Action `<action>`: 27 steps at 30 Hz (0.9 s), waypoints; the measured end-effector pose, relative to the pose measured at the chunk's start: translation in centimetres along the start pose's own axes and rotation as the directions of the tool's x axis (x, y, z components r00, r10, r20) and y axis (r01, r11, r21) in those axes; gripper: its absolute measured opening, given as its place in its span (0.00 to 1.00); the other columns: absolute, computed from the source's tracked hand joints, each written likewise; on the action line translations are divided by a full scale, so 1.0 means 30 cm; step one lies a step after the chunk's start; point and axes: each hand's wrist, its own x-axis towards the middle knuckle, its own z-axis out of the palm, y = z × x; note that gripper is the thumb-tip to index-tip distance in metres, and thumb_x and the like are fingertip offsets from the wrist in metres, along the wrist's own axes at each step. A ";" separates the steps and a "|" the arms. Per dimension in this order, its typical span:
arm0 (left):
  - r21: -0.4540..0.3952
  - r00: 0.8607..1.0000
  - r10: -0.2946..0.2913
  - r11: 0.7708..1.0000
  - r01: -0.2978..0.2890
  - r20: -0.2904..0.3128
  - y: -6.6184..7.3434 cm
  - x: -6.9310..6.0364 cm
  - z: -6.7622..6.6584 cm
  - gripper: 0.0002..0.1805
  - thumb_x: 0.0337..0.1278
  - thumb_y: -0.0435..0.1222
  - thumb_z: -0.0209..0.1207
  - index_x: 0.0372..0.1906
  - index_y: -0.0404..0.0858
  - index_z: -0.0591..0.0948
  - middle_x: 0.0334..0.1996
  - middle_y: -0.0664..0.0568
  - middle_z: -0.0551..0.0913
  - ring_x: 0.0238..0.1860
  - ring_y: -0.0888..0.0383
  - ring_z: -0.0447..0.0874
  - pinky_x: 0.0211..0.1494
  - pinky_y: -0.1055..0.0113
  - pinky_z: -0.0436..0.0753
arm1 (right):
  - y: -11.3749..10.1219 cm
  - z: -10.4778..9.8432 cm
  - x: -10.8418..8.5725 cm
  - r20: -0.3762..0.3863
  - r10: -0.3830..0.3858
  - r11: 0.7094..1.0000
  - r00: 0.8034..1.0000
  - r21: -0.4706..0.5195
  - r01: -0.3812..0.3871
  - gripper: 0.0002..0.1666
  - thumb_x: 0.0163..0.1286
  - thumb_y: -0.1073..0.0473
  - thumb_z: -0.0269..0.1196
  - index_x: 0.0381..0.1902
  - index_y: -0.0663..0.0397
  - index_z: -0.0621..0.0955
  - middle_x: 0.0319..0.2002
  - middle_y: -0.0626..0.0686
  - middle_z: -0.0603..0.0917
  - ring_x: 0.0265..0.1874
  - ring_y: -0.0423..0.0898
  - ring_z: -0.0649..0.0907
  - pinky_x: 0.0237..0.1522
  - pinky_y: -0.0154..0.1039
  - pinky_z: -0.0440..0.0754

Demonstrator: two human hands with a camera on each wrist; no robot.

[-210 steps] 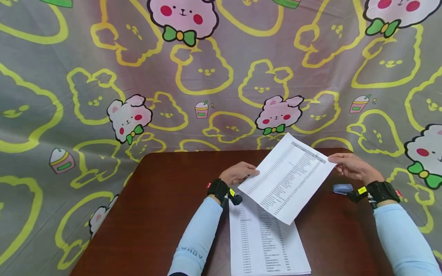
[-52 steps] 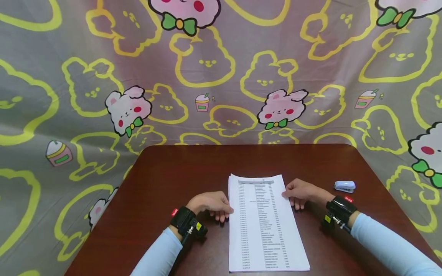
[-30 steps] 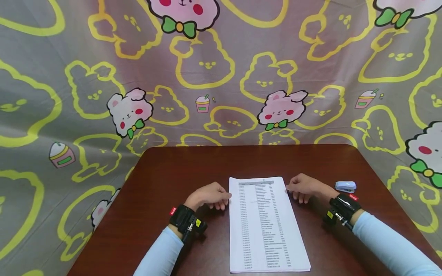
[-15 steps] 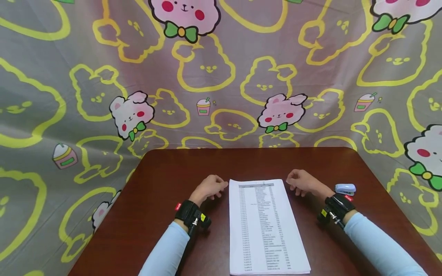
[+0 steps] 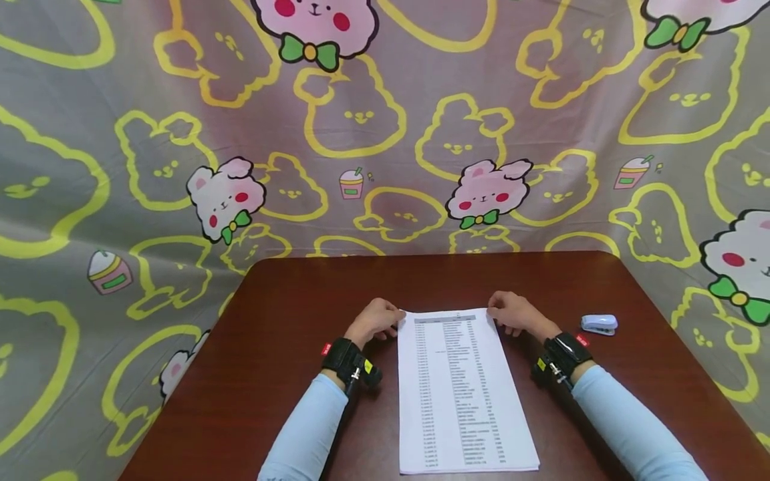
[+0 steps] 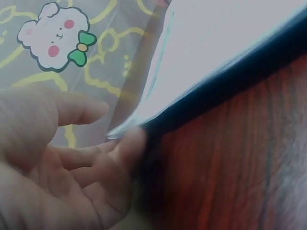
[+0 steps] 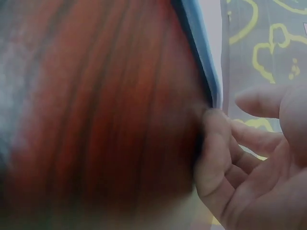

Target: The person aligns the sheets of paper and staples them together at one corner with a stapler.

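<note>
A stack of printed paper sheets point(image 5: 463, 394) lies upright in front of me on the dark red-brown table point(image 5: 301, 314). My left hand point(image 5: 377, 318) is at its far left corner. In the left wrist view the fingers point(image 6: 103, 177) touch that corner from the side and below, while the thumb stands apart from the paper. At the far right corner is my right hand point(image 5: 516, 312). Its bent fingers point(image 7: 216, 143) meet the stack's edge in the right wrist view, and a gap separates the thumb from the sheets. Neither hand visibly pinches the stack.
A small light blue stapler point(image 5: 599, 325) sits on the table to the right, beyond my right wrist. Behind the table's far edge hangs a grey curtain point(image 5: 415, 87) with cartoon animals.
Earlier, both hands held a raised sheet above the stack; that sheet is no longer apart. Since then the hands have moved along the stack's sides up to its far corners.
</note>
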 end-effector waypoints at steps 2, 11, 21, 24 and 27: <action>-0.010 1.000 -0.006 1.000 0.006 -0.010 -0.002 0.004 0.009 0.16 0.63 0.41 0.60 0.46 0.32 0.83 0.30 0.48 0.82 0.23 0.58 0.81 0.22 0.69 0.73 | -0.005 0.008 0.000 -0.006 -0.003 1.000 1.000 -0.017 0.003 0.14 0.71 0.54 0.58 0.48 0.56 0.76 0.28 0.55 0.80 0.19 0.47 0.78 0.21 0.39 0.78; -0.009 1.000 -0.001 1.000 0.001 -0.028 -0.004 0.007 0.019 0.10 0.63 0.36 0.59 0.39 0.33 0.84 0.22 0.49 0.80 0.18 0.60 0.75 0.20 0.70 0.69 | -0.010 0.016 0.010 -0.045 -0.006 1.000 0.999 -0.004 0.006 0.10 0.69 0.56 0.60 0.41 0.57 0.77 0.26 0.55 0.79 0.18 0.48 0.78 0.20 0.38 0.76; -0.171 0.990 0.135 0.975 -0.140 -0.041 0.027 -0.026 -0.022 0.10 0.67 0.38 0.59 0.44 0.36 0.82 0.23 0.49 0.79 0.21 0.57 0.75 0.23 0.68 0.71 | 0.024 -0.012 0.009 0.001 -0.004 0.991 1.000 0.132 0.004 0.17 0.70 0.51 0.60 0.46 0.59 0.79 0.28 0.54 0.77 0.20 0.47 0.77 0.19 0.36 0.71; -0.194 0.984 0.158 0.966 -0.170 -0.078 0.051 -0.032 -0.042 0.10 0.67 0.39 0.59 0.44 0.36 0.82 0.23 0.49 0.78 0.21 0.57 0.75 0.23 0.68 0.69 | 0.038 -0.021 0.000 0.055 -0.017 0.956 0.998 0.294 0.000 0.20 0.72 0.49 0.59 0.48 0.61 0.78 0.27 0.52 0.78 0.20 0.46 0.75 0.18 0.35 0.68; -0.200 0.982 0.152 0.965 -0.172 -0.111 0.063 -0.037 -0.058 0.11 0.66 0.39 0.59 0.44 0.36 0.82 0.25 0.50 0.79 0.22 0.58 0.76 0.23 0.69 0.67 | 0.048 -0.025 -0.014 0.134 -0.011 0.872 0.991 0.487 -0.056 0.20 0.72 0.48 0.59 0.49 0.60 0.78 0.26 0.51 0.77 0.20 0.44 0.73 0.18 0.33 0.65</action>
